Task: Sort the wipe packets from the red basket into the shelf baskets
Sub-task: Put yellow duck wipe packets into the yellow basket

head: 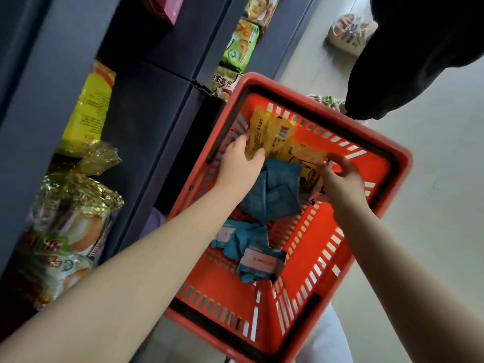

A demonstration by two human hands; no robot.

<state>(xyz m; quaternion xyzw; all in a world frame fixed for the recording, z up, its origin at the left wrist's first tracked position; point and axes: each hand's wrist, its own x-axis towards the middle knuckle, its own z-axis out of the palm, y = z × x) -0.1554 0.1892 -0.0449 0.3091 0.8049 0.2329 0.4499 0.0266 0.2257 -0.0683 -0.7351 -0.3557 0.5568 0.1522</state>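
One yellow packet (264, 134), long axis toward basket rim (251, 79), left hand (239, 165) gripping; right hand (341, 179) pinches second packet (313, 179).

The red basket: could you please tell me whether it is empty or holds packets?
Not empty: the red basket holds yellow packets at its far end and teal packets in the middle.

Print on yellow packets (272, 137) blurred, unreadable. Red basket (404, 166): near corner cut by bottom edge. Dark shape (419, 48) top right runs off frame, unidentifiable. Shelf goods (78, 231) smeared.
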